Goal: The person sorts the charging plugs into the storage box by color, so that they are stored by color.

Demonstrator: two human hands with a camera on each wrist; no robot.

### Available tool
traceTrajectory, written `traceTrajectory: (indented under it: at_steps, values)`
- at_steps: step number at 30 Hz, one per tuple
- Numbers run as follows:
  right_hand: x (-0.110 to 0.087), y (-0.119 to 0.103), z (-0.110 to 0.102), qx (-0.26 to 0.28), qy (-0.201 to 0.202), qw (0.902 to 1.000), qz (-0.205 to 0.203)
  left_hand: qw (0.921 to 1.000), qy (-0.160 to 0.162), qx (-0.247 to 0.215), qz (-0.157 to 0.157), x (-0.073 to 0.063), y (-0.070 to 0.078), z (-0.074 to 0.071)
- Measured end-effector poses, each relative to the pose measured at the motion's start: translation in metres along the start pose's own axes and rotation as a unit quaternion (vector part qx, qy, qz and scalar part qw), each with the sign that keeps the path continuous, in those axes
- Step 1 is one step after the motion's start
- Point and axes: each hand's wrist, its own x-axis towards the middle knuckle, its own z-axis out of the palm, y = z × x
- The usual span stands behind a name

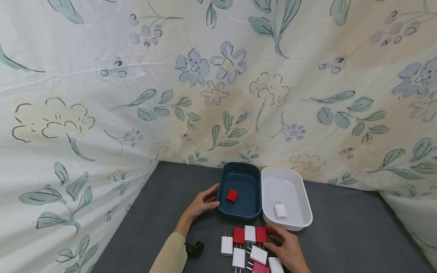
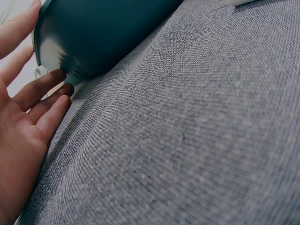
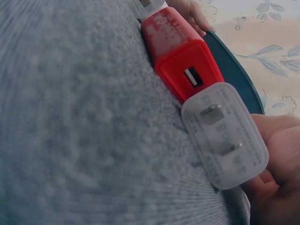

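Chargers (image 1: 250,234) in red and white lie on the dark desk (image 1: 341,216), grouped at the lower middle of the head view; at least eight are there. One red charger (image 1: 232,195) is inside the blue box (image 1: 247,189) and one white charger (image 1: 280,211) inside the white box (image 1: 285,185), so I judge the work is near its beginning, with the group left to do. The left hand (image 1: 200,204), fingers spread, touches the blue box's side. The right hand (image 1: 286,242) is at the group's upper right, close beside another red charger (image 1: 261,235); whether it pinches this one, I cannot tell. In the right wrist view, small letters show on a white plug face (image 3: 222,131), too blurred for reading any brand.
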Motion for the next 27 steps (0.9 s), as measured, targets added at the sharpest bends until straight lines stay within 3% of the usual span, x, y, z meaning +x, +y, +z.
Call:
traceTrajectory:
  at_steps: [6, 13, 27]
  values:
    - [0.0012, 0.0004, 0.0004, -0.004, -0.011, 0.9998, 0.019, 1.0000, -0.004, -0.001, 0.003, -0.0002, 0.0005, -0.0005]
    - [0.0022, 0.0005, 0.0012, -0.026, -0.010, 0.9991, 0.033, 0.9994, -0.011, -0.006, 0.033, -0.0007, 0.0006, -0.0006]
    - [0.0010, -0.0041, -0.0017, -0.008, 0.000, 0.9988, 0.049, 0.9993, -0.014, -0.003, 0.034, -0.0008, -0.0013, -0.0011]
